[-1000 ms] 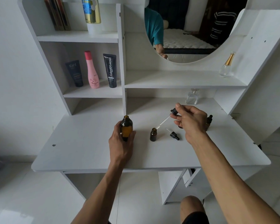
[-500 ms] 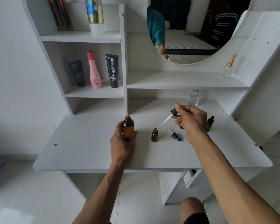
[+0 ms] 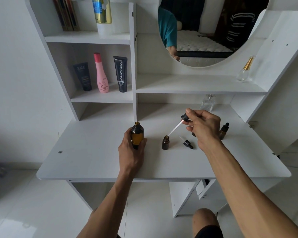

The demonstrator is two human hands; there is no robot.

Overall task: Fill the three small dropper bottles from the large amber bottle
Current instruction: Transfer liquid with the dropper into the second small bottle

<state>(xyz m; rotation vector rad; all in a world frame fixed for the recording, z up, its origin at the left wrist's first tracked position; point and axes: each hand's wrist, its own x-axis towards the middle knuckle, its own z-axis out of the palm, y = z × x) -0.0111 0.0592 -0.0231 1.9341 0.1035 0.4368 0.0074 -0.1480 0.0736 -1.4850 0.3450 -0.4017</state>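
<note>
Nothing has moved: right hand [image 3: 202,125] pinches the dropper [image 3: 176,127], its tip at the small bottle [image 3: 165,143] mouth. Left hand [image 3: 132,150] grips the amber bottle [image 3: 137,134], steadying it.

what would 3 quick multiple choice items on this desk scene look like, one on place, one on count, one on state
1. Where does the loose dropper cap lie?
A. on the desk, right of the open small bottle
B. on the shelf
C. on the floor

2. How many tubes or bottles stand on the middle left shelf?
A. one
B. three
C. five

3. The amber bottle is:
A. capped
B. tipped over
C. upright, uncapped

Answers: 1 A, the cap rests on the desk beside that bottle. 2 B, two dark tubes and a pink bottle. 3 C, its mouth shows open as the left hand holds it; the right hand pinches the dropper.
</note>
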